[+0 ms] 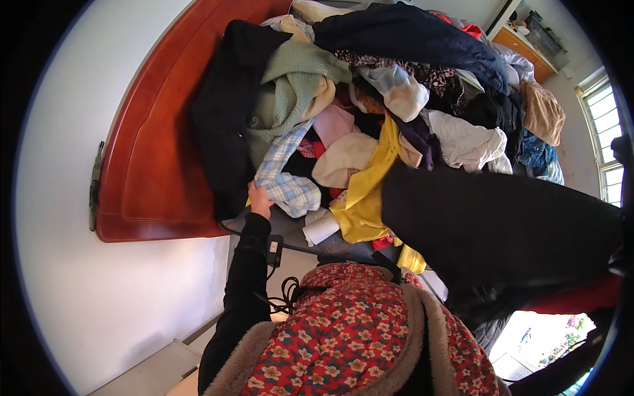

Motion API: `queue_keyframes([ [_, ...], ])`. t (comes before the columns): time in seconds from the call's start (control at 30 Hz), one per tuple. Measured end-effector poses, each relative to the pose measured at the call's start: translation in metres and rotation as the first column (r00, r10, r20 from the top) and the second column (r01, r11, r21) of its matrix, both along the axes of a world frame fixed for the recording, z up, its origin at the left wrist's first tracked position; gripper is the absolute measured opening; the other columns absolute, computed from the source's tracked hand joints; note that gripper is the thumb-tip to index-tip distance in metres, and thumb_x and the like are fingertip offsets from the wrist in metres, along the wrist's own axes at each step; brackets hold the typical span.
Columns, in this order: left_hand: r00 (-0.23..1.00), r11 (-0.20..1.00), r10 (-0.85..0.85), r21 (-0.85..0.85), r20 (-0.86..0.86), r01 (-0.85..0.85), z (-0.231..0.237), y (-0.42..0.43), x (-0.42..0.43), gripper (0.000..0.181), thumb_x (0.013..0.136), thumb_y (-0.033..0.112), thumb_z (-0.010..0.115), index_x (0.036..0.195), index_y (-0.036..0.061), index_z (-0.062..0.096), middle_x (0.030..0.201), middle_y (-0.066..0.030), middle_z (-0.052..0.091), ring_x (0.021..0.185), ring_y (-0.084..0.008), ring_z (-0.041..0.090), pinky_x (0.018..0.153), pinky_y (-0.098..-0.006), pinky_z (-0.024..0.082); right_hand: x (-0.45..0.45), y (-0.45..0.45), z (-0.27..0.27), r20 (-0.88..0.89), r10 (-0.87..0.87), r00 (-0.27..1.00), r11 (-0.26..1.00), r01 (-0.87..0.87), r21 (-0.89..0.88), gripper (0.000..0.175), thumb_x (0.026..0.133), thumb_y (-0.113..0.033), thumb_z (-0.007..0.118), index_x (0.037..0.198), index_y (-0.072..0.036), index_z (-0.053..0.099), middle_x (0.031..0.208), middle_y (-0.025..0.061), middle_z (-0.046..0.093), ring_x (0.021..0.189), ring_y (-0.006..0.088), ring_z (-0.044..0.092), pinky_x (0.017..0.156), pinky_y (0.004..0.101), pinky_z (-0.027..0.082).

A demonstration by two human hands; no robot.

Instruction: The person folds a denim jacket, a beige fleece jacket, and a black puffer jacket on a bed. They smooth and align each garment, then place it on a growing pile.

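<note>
My left hand (260,200) is closed on the edge of a blue-and-white plaid garment (282,153) at the near left of a clothes heap. Beside it lies a black garment (225,109), with a sage-green fleecy garment (290,86) against it. My right hand is out of view. On the right, a large dark garment (495,232) with a red part (579,296) stretches raised from the heap to the picture's edge; what holds it is hidden. A yellow cloth (364,203) hangs over the near edge, next to a white roll (321,227).
A reddish-brown headboard (163,148) borders the heap on the left, before a white wall (59,198). Navy trousers (411,37), a white cloth (465,141) and a brown garment (542,111) lie farther off. A black cable (287,297) hangs near my body. A window (604,133) is at right.
</note>
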State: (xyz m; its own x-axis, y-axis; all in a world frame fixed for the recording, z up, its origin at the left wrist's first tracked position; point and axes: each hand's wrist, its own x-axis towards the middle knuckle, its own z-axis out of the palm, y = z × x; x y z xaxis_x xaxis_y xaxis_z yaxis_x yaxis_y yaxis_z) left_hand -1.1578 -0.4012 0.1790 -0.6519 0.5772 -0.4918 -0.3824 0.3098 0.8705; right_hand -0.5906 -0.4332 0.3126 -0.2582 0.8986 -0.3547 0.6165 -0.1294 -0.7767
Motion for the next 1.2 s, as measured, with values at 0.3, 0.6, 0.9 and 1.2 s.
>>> queue_keyframes([
  [0.3,0.987,0.990,0.114,0.092,-0.113,-0.104,0.075,0.035,-0.008,0.045,0.090,0.010,0.037,0.132,0.0104,0.052,0.121,-0.0106,0.062,0.103,-0.0254,0.064,0.079,-0.0427,0.053,-0.041,-0.004,-0.029,-0.137,0.201,0.970,0.969,-0.217,-0.117,0.036,0.087,-0.016,0.065,0.119,0.000,0.060,0.114,0.0120,0.065,0.103,0.0232,0.064,0.090,0.0353,0.050],
  [0.6,0.988,0.999,0.032,-0.025,-0.148,-0.036,0.074,0.020,-0.003,0.044,0.090,0.014,0.040,0.132,0.0095,0.053,0.115,-0.0071,0.064,0.097,-0.0207,0.063,0.072,-0.0378,0.052,0.092,0.146,0.026,0.121,0.160,0.980,0.972,-0.178,0.156,0.033,0.090,-0.015,0.059,0.119,0.000,0.060,0.118,0.0126,0.064,0.106,0.0246,0.063,0.092,0.0350,0.049],
  [0.9,0.326,0.938,-0.340,-0.341,-0.882,0.058,0.051,0.024,0.012,0.060,0.083,0.017,0.061,0.140,0.0080,0.046,0.132,-0.0142,0.054,0.121,-0.0287,0.052,0.095,-0.0463,0.045,0.219,0.278,0.099,0.565,0.403,0.720,0.797,-0.580,0.170,0.029,0.093,-0.013,0.054,0.119,-0.001,0.060,0.123,0.0130,0.063,0.112,0.0279,0.061,0.094,0.0349,0.049],
  [1.2,0.105,0.468,-0.684,-0.325,-0.722,0.822,0.014,0.106,0.212,0.122,0.077,0.063,0.072,0.145,-0.0183,0.012,0.147,-0.0387,0.028,0.138,-0.0500,0.030,0.115,-0.0480,0.026,0.174,0.035,-0.081,0.366,0.355,0.860,0.935,-0.336,-0.115,0.037,0.091,-0.022,0.062,0.126,-0.009,0.061,0.104,0.0160,0.071,0.095,0.0314,0.070,0.082,0.0393,0.055],
])
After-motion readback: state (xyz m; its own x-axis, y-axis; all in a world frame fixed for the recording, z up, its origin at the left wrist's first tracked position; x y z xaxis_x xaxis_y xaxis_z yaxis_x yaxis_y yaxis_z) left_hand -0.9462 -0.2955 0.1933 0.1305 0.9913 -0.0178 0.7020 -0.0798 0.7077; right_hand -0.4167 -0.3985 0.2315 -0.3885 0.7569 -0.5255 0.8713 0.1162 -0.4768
